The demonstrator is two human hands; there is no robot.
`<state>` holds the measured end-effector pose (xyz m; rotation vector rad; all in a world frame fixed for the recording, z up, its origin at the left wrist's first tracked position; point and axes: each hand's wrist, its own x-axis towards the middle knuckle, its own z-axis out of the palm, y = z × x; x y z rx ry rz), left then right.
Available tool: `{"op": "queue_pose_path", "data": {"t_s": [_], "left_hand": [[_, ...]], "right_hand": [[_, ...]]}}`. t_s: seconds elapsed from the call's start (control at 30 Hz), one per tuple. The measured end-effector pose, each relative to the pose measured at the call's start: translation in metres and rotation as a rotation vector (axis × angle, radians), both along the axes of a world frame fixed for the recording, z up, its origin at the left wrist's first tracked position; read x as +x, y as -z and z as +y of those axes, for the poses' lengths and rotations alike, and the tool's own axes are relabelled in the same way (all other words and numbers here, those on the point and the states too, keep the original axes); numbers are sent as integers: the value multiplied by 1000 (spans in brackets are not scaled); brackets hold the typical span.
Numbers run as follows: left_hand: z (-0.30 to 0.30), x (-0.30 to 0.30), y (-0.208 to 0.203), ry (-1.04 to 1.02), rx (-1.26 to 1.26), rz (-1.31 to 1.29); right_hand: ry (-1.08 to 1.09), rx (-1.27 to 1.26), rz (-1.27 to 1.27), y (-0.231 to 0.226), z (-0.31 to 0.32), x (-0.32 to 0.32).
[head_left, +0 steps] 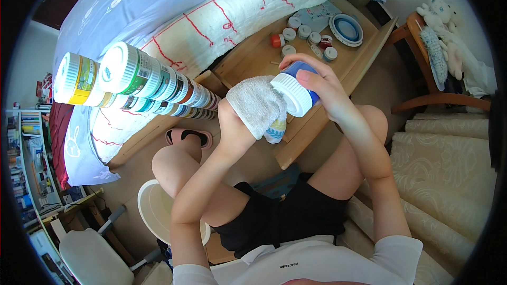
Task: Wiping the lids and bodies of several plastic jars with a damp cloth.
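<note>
A seated person in black shorts (285, 216) and a white shirt (317, 261) holds a jar (296, 91) up over the knees, in front of the low wooden table (364, 58). The jar has a blue body and a wide white ribbed lid that faces the camera; it lies tilted, lid toward the lower left. The right hand (322, 87) grips it from above and behind, fingers curled tight round the blue body, thumb lying along the side near the lid. The right forearm rises from the lower right, bent sharply at the wrist.

The left hand (237, 124) is mostly hidden under a white cloth (259, 105), which is pressed against the jar's lid and side; a patterned corner of the cloth hangs below. How the left fingers lie under the cloth cannot be told, though they seem bunched into it. The left forearm comes up from the lower left, almost upright.

Below the left elbow stands a white stool (153, 206), and a pink slipper (187, 137) lies on the floor beyond the left knee. To the left, two long stacked rows of jars (153, 82) with white lids reach toward the camera. On the table behind the hands sit several small white-lidded pots (303, 31), one orange-lidded pot (277, 40), and a blue folding bowl (346, 29). Farther off lies a bed (211, 16) with a light blue cover, and a plush rabbit (443, 21) rests on a chair at the right.
</note>
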<state>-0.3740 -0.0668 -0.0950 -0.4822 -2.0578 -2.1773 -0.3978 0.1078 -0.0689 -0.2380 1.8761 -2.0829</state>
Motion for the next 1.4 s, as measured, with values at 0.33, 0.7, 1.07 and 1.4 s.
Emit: {"op": "queue_pose_path", "data": {"t_s": [0.33, 0.7, 1.07, 1.4], "left_hand": [[-4, -2, -7, -55, -330, 376], [-6, -1, -6, -103, -375, 404], [-5, 5, -20, -203, -199, -56], [-27, 8, 2, -87, -183, -147]], "right_hand": [[-87, 169, 108, 2, 7, -2], [-160, 260, 71, 0, 9, -6], [-190, 171, -122, -1, 10, -2], [-281, -449, -326, 6, 23, -14]]}}
